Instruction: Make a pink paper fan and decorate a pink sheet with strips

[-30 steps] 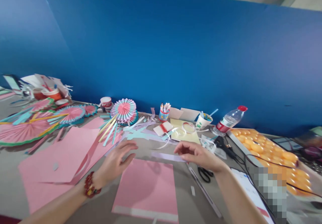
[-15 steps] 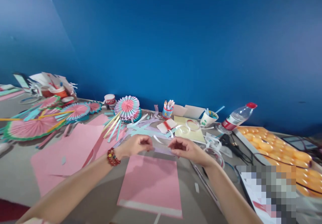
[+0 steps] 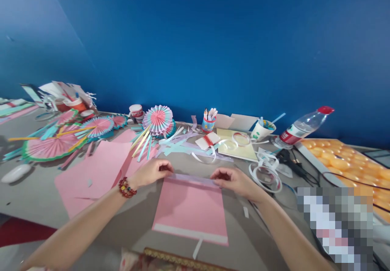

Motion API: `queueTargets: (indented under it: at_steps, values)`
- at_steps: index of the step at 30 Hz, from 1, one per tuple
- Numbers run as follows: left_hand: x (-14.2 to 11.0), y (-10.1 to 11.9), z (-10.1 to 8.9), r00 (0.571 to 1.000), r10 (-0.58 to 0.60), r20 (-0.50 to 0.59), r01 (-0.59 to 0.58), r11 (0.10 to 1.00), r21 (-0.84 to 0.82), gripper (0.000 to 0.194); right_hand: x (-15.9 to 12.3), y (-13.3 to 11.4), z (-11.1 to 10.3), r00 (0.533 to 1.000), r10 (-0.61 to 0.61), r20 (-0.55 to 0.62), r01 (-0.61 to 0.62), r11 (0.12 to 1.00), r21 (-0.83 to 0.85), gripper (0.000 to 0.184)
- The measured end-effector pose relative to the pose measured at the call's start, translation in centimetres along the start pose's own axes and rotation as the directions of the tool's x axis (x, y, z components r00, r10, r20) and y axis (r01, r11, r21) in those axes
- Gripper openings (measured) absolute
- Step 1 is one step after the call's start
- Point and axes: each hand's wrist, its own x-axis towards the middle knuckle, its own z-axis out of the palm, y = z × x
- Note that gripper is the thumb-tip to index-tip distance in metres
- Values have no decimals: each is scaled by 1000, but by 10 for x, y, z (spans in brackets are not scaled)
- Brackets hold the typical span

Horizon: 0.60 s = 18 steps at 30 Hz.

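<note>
A pink paper sheet (image 3: 190, 206) lies flat in front of me. Along its near edge runs a whitish tape strip (image 3: 189, 232), with a loose white end (image 3: 198, 249) sticking out below. A light purple paper strip (image 3: 193, 179) spans the sheet's far edge. My left hand (image 3: 154, 173), with a beaded bracelet on the wrist, pinches the strip's left end at the sheet's far left corner. Its right end is pinched by my right hand (image 3: 234, 180) at the far right corner. Whether the strip is stuck down I cannot tell.
Pink sheets (image 3: 100, 171) and pleated paper fans (image 3: 158, 120) lie to the left. Behind are coloured paper strips (image 3: 179, 143), a cup of sticks (image 3: 209, 121) and a white tape roll (image 3: 265, 178). A plastic bottle (image 3: 300, 129) and an orange bubbled panel (image 3: 338, 161) are at right.
Both hands have lowered the purple strip onto the pink sheet's far edge and moved farther apart. The camera view has shifted slightly.
</note>
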Motion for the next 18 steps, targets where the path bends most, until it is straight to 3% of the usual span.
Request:
queueTargets:
  at_steps: [11,18]
  values:
    - [-5,-12,-1,999,-3,-51,5,1000,31,18,-6,16,14,995,54,-80,-51,998,46,31]
    - [-11,-13,3,996,-4,-86,8,999,45,19,-6,19,18,992,71,-106,-74,997,-28,27]
